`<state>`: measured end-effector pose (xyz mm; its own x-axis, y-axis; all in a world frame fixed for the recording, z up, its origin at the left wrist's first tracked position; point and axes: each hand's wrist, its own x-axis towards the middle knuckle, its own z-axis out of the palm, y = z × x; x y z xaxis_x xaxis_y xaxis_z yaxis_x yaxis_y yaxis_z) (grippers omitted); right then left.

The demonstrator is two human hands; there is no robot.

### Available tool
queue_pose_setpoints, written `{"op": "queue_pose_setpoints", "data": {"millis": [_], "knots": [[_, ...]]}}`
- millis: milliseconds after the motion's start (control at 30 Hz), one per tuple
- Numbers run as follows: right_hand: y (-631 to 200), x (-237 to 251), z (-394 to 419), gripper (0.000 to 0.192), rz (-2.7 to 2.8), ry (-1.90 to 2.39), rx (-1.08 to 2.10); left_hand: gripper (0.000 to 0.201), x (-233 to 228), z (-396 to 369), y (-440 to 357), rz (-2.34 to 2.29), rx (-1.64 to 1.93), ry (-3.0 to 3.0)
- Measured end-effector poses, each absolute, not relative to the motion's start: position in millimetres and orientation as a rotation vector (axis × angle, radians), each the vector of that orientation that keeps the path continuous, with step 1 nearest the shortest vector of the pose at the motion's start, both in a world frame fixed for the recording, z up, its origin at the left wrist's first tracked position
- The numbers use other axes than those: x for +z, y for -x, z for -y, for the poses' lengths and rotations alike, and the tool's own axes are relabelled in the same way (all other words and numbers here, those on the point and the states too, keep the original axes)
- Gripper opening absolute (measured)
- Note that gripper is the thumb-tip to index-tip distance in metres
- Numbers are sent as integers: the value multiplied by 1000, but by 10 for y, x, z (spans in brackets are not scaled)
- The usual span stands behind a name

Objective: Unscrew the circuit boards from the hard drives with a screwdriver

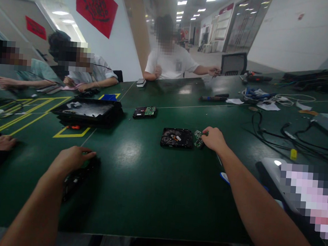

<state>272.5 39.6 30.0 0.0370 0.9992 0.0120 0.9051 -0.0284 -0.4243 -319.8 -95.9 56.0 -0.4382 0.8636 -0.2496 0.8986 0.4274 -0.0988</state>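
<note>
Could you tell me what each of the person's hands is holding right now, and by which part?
The right hand pinches the small green circuit board by its right edge. The left hand rests on a dark device; whether it grips it cannot be told.

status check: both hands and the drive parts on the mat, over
Left hand rests on a dark drive near the table edge. Right hand pinches a green circuit board beside the open hard drive. Nothing lies between them.
</note>
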Motion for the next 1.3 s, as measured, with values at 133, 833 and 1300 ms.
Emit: {"op": "queue_pose_setpoints", "data": {"millis": [133,833,1300], "knots": [[-2722,316,-388,32,1932,2016,444,55,577,834,3125,-2459,-312,-1628],[-2723,288,-391,32,1925,2000,418,54,660,375,3087,-2442,-302,-1675],[-2737,284,-399,31,1925,1993,449,70,329,298,2894,-2594,-186,-1699]]}}
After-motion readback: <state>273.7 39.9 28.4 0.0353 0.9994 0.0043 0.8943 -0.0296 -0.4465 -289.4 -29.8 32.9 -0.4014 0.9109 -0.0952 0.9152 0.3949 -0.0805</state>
